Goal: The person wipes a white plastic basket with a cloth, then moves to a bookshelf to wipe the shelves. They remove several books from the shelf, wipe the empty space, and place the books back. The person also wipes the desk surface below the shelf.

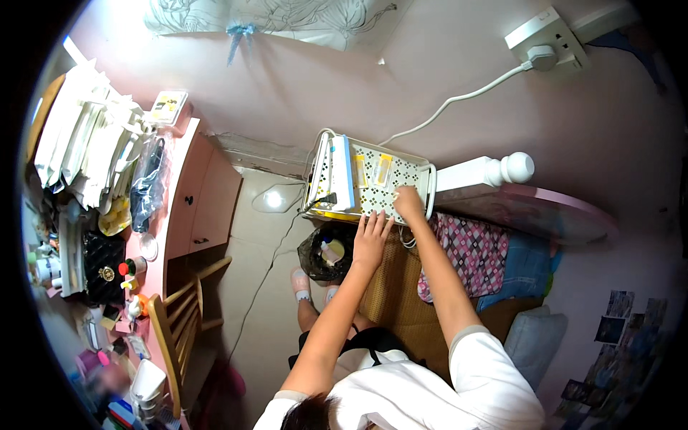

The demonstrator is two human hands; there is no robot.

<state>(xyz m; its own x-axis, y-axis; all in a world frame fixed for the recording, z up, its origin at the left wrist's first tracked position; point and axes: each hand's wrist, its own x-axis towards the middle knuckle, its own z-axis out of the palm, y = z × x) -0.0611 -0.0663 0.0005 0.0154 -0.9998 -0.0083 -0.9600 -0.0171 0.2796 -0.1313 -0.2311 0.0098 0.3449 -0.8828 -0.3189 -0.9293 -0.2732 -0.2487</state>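
Observation:
A cream plastic rack (393, 152) with a dotted top stands against the wall in front of me. My left hand (371, 240) lies with its fingers stretched out at the rack's near edge, holding nothing. My right hand (408, 203) is closed over the rack's right part; a small pale bit shows at its fingertips, too small to name. On the rack's left side stand books or folders, one with a blue edge (349, 172). Two small yellow-and-white packets (383, 170) lie on the dotted surface. A black plug (327, 200) on a cord rests at the near left corner.
A black-bagged bin (309, 259) stands below the rack. Left are a pink desk (188, 172) piled with papers and a wooden chair (188, 322). A white bedpost (494, 172) and checked cloth (466, 254) are right. A white cord runs to a wall socket (548, 43).

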